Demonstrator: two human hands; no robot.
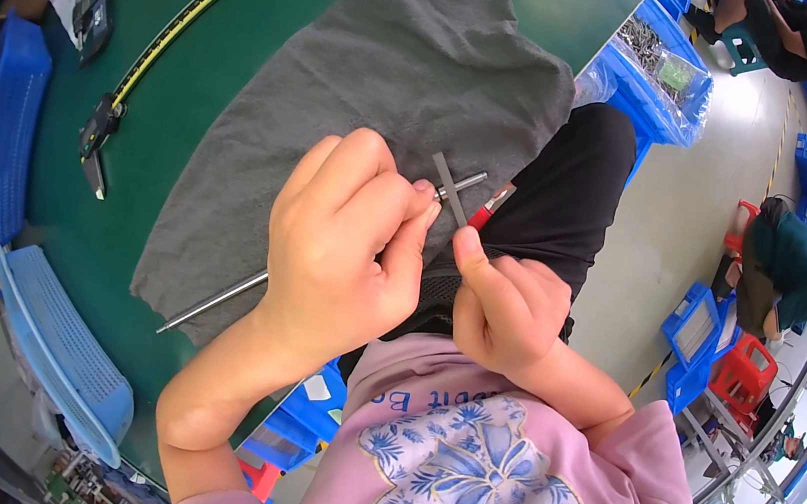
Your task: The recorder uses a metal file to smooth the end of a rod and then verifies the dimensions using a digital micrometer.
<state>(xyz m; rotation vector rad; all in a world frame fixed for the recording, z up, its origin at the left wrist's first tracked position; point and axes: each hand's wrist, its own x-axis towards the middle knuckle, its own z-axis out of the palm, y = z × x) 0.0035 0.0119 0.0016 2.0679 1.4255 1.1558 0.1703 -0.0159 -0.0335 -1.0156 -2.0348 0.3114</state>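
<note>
My left hand (340,234) is closed round a slim metal rod (216,302), with thumb and forefinger pinching it close to its far end. The rod slants from lower left to upper right, and its tip shows beyond my fingers. In my right hand (510,305), closed with the thumb on top, is a flat grey metal file (449,189). The file crosses the rod near the tip and appears to touch it. Just beyond my right thumb shows a red-handled piece (481,217) with a shiny end; whether it is also in my hand I cannot tell.
A grey cloth (377,57) covers part of the green table (180,104). A digital caliper (102,126) lies at the left, beside blue baskets (60,341). At the upper right, a blue bin (647,70) holds metal parts. Other people sit farther off, right.
</note>
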